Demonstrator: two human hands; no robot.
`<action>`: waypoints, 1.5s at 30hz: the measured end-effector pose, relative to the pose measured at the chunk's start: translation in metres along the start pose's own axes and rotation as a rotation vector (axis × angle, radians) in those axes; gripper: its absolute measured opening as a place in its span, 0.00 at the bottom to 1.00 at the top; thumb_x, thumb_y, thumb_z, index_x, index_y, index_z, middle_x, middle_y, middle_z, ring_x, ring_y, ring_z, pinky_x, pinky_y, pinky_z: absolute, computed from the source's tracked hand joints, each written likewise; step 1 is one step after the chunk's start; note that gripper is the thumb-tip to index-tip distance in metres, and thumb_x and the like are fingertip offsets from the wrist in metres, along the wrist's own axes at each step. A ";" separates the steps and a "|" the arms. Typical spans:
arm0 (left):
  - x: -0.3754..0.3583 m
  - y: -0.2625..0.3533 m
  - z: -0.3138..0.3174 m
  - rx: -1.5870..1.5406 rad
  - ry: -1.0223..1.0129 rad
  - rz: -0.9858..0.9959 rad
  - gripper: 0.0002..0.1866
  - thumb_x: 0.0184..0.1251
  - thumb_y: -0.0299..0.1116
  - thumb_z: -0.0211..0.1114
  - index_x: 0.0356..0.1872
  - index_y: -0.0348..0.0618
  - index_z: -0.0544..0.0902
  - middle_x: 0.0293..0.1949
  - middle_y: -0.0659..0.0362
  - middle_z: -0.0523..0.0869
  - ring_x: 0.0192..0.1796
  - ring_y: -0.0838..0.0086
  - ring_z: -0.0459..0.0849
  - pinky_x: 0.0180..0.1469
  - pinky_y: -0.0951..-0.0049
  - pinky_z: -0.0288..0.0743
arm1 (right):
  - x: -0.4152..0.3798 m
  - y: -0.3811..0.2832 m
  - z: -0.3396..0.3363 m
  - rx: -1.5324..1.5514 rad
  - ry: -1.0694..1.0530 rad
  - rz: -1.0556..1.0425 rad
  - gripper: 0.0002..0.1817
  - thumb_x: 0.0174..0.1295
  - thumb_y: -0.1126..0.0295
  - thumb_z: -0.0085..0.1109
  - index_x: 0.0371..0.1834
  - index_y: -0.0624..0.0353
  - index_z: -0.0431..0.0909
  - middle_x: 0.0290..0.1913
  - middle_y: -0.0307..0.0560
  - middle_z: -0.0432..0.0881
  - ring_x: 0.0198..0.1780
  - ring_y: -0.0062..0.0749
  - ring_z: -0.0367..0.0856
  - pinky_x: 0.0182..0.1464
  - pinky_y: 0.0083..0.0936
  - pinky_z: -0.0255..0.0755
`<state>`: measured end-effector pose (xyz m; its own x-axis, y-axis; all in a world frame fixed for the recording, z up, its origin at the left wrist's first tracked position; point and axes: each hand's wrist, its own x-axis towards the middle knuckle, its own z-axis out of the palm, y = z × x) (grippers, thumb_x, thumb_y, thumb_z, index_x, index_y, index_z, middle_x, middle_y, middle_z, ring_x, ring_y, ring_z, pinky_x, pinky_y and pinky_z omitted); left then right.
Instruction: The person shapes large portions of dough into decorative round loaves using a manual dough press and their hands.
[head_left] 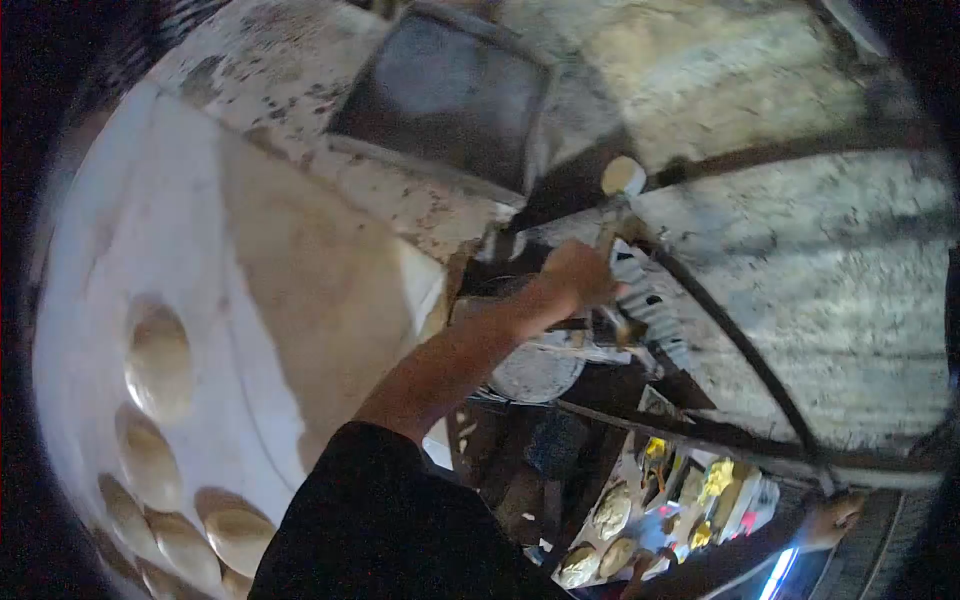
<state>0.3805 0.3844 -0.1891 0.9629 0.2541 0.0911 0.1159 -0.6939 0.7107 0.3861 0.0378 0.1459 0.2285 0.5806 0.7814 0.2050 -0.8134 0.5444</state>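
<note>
My left hand [580, 272] reaches out from a black sleeve [385, 515] at the centre. Its fingers are curled, and what they hold is blurred. Beside it are a ribbed whitish piece [650, 305] and a dark rod [735, 345] that slants down to the right. A round, pale, flat thing [538, 370] lies below the wrist. At the lower right my right hand [835, 520] has its fingers bent near the rod's lower end; I cannot make out what is in them.
Several smooth, rounded dough-like pieces [158, 370] rest on a white cloth [215, 335] at left. A dark square panel [440, 95] is at the top. A stained pale wall [800, 310] stands at right. Yellow items [718, 478] and a lit tube [780, 573] show low down.
</note>
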 end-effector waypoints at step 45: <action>-0.424 0.045 0.308 -0.466 -0.222 -0.893 0.20 0.77 0.42 0.59 0.61 0.41 0.77 0.46 0.49 0.86 0.45 0.60 0.86 0.48 0.63 0.80 | -0.700 -0.361 0.188 2.532 -1.238 1.665 0.24 0.76 0.58 0.48 0.69 0.61 0.66 0.36 0.47 0.80 0.39 0.38 0.80 0.43 0.41 0.79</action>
<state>0.0526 0.0381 -0.4112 0.6006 0.3863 -0.7001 0.7507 0.0289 0.6600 0.3314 -0.0682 -0.6549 0.6107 0.6707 -0.4210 -0.7242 0.2581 -0.6394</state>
